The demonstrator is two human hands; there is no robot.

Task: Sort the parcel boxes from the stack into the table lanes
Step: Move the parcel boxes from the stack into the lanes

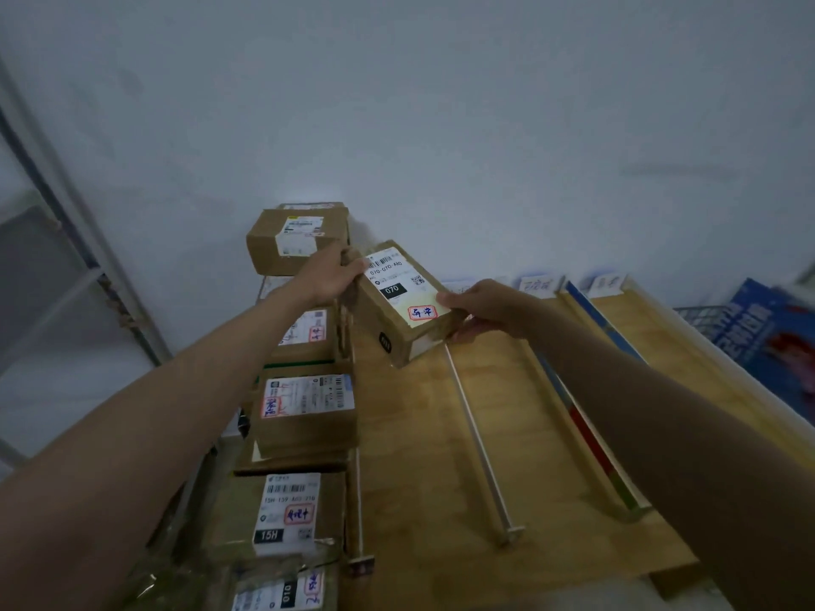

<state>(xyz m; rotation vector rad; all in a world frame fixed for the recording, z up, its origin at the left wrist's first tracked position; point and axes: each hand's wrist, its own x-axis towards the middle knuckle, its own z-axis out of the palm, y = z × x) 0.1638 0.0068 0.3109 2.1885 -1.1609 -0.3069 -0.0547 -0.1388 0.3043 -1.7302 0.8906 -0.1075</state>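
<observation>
both the left hand [331,275] and right hand [478,308] grasp one parcel box [399,302] above the table [423,434] lanes, with the stack [304,407] beside the table unsorted.

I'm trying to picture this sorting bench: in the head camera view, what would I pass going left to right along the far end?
Metal shelf frame → far box on the stack → held parcel box → lane tags → blue carton.

blue printed box [767,346], grey wall [441,103]
</observation>
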